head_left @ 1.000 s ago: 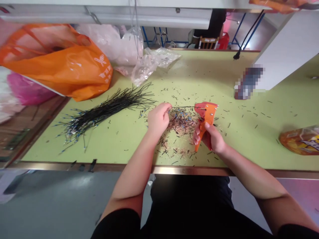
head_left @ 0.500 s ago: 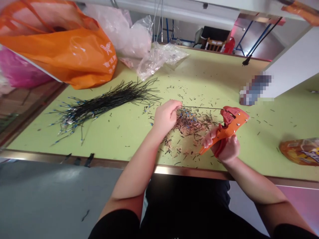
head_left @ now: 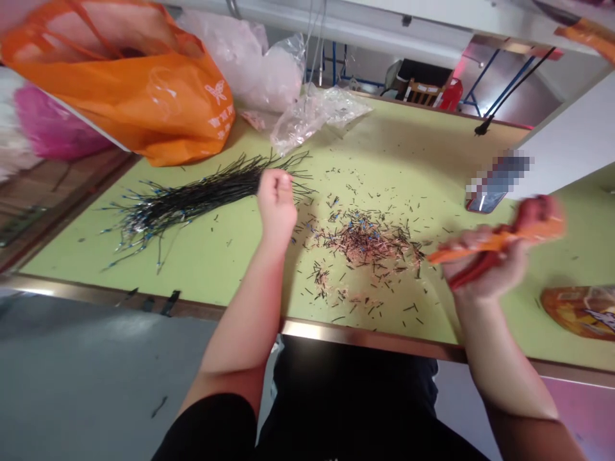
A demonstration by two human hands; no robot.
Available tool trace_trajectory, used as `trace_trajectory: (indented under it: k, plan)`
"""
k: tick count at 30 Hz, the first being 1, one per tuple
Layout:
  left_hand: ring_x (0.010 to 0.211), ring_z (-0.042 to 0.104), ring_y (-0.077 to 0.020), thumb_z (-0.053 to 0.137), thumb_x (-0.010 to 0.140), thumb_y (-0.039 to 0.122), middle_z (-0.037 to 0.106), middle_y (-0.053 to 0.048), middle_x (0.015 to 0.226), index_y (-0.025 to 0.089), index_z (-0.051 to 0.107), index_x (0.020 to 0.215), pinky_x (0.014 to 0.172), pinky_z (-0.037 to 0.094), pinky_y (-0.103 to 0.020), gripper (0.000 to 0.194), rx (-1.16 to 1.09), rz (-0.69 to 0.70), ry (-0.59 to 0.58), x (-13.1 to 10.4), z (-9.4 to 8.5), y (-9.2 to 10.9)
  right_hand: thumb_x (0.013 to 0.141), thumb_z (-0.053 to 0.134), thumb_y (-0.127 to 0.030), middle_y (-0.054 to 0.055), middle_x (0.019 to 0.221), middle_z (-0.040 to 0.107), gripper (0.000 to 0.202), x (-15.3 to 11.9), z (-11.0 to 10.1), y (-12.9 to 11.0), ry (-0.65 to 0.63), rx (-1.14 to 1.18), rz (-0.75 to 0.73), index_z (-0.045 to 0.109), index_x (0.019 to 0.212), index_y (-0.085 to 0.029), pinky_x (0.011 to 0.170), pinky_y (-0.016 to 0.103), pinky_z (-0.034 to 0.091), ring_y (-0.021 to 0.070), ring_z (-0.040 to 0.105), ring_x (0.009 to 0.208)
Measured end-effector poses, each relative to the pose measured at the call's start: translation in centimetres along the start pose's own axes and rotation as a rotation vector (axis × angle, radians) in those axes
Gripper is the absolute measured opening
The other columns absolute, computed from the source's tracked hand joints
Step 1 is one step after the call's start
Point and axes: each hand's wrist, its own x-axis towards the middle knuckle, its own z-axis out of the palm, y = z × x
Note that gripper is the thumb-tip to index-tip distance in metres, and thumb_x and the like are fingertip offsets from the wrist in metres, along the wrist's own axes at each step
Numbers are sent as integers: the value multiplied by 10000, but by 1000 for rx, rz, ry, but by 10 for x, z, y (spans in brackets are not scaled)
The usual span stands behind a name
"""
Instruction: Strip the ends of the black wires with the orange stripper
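My left hand is closed in a fist over the right-hand part of a bundle of thin black wires. What is in its fingers is hidden. The bundle lies slantwise on the table, with blue and silvery ends at its left and loose bare-looking tips at its right. On the right side, my right hand is wrapped round the handles of an orange and red wire stripper, its head blurred by motion. Between my hands lies a heap of wire scraps, black, copper-coloured and blue.
An orange bag and clear plastic bags stand at the back left of the green table. A partly pixelated phone leans by a white panel. An amber package lies at the right. A black plug hangs behind.
My left hand has moved left to the bundle, and the wire stretched between it and the stripper no longer shows. My right hand has swung right with the stripper.
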Motion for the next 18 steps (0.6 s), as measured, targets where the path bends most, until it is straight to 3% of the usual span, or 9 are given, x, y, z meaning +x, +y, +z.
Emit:
trace_trajectory:
  k: [3,7,13,18]
  plan:
    - [722,609,-165,462,1103,526,692,-24,865,235,618,963,680,466,-316,359,86,69,-224,-21,10,21,911,698,-633,-2,733,596,369,1,5,39,-182,-38,150,646,847,-272,756,438,633,201,652,685]
    - [769,654,-178,447,1107,417,731,-38,906,225,648,1001,737,490,-306,297,149,114,-357,-39,17,40,927,724,-587,24,817,668,344,-6,6,74,-273,-55,287,659,923,-249,792,428,656,233,737,835]
    - [796,674,-189,451,1100,374,732,-41,892,221,664,1016,761,500,-300,275,205,150,-466,-41,16,42,925,745,-586,43,943,738,425,-7,5,69,-179,-97,183,653,1180,-259,835,421,661,244,761,967]
    - [740,660,-186,454,1088,380,732,-29,847,222,691,1035,726,496,-301,289,271,164,-554,-46,18,43,835,857,-536,13,908,719,404,1,6,63,-113,-61,128,635,1034,-263,822,416,670,235,761,923]
